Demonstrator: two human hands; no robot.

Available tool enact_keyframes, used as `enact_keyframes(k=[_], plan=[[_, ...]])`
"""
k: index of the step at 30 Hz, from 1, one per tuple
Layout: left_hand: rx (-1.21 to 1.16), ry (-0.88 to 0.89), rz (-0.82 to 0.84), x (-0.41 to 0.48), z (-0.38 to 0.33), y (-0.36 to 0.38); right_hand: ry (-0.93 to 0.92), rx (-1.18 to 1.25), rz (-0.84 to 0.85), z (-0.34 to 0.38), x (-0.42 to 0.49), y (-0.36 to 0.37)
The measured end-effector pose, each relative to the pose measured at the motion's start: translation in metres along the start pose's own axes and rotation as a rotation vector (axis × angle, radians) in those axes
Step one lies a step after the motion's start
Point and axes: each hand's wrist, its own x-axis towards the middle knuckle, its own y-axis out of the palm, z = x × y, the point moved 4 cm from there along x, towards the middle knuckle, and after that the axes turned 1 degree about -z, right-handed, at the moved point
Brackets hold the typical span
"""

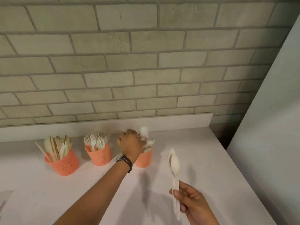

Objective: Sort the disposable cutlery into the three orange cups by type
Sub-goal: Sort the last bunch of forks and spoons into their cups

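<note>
The left hand (131, 142), at centre frame, is curled over the mouth of the right cup (144, 158), fingers closed on a single spoon (144, 131) whose bowl stands up above the knuckles. A wristwatch (124, 160) sits on that wrist. The right hand (193, 202), at lower right, pinches the handles of a spoon bundle (175, 164), bowls up, held above the worktop (203, 159) and well apart from the cups.

The right cup already holds spoons (148, 144). To its left stands the middle cup (99, 157), filled with forks (96, 140); further left, the left cup (64, 163) holds knives (56, 146), which fan out and lean. No loose cutlery is visible on the worktop, so sorting appears nearly complete: only the hand-held spoons remain.

Hazards from this position:
- The left forearm crosses close to the middle cup; a careless withdrawal could clip and tip it.
- The cups look light and top-heavy. Pressing the single spoon down off-centre could topple the right cup.
- The right-hand pinch is low on the handles; the bundle could splay or slip.

Behind stands a grey brick wall (129, 62). No brand, label or legible writing can be seen; the watch face is too small to read.
</note>
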Motion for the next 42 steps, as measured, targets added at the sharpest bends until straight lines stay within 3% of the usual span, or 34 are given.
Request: enact_keyframes(k=[3,10,14,20,29,32,37,42], plan=[[-0.002,0.027,-0.028,-0.001,-0.003,0.007,-0.019,-0.117,0.004,0.004,0.004,-0.001],[0.081,-0.009,0.121,-0.005,0.012,0.015,-0.008,-0.214,-0.068,0.018,0.015,0.007],[-0.064,0.02,0.106,-0.011,0.017,0.001,-0.038,-0.305,-0.115,0.027,0.026,0.013],[-0.528,-0.026,0.033,-0.051,0.047,-0.033,-0.175,-0.49,-0.271,0.049,0.047,0.031],[-0.723,-0.201,-0.062,-0.114,0.107,-0.078,-0.43,-0.421,-0.414,0.098,0.115,0.073],[-0.757,-0.236,-0.095,-0.115,0.121,-0.085,-0.365,-0.542,-0.403,0.091,0.144,0.082],[-0.788,-0.246,-0.094,-0.113,0.13,-0.088,-0.269,-0.976,-0.364,0.062,0.163,0.095],[-0.815,-0.245,-0.069,-0.114,0.131,-0.085,-0.159,-1.036,-0.253,0.057,0.17,0.104]])
